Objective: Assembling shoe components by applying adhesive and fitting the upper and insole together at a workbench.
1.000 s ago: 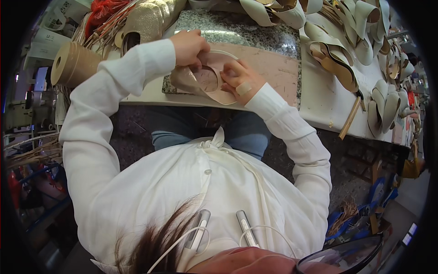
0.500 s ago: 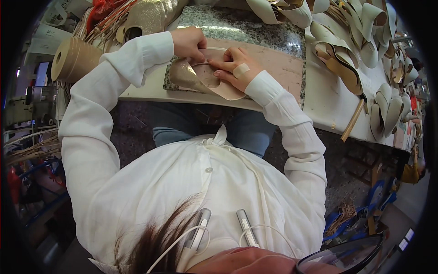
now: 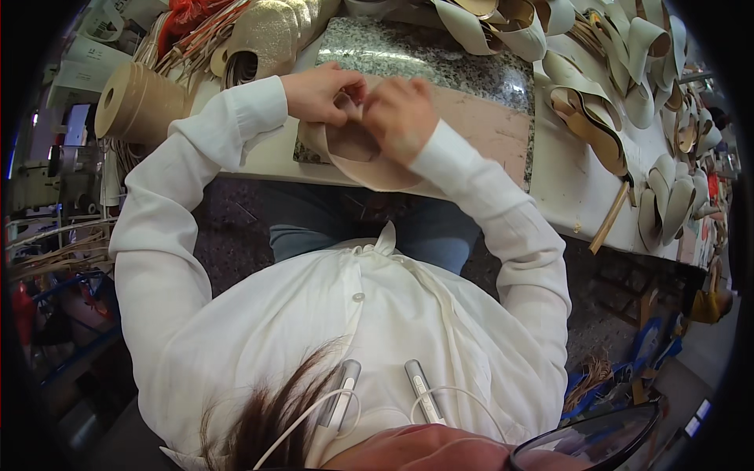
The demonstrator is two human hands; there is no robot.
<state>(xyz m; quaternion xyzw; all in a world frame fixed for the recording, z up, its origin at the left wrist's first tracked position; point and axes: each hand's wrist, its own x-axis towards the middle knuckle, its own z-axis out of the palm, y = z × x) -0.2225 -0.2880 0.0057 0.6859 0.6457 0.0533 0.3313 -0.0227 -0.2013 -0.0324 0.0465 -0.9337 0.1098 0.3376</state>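
Above granite (image 3: 440,55), the left grip (image 3: 320,93) pinches beige material (image 3: 375,173); the right grip (image 3: 399,118) is unclear.

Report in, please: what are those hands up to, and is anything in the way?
Left hand and right hand close together at curved beige piece. Right blurred, exact grips unclear. Hands cover part of it; no other obstruction seen.

Had a slab (image 3: 440,47) on the table (image 3: 565,206), a board (image 3: 487,133) on the slab, a shoe piece (image 3: 385,174) over the slab's near edge; to the left a roll (image 3: 137,102), strips (image 3: 206,38) behind it; to the right other shoe parts (image 3: 593,129), before them a stick (image 3: 610,218).
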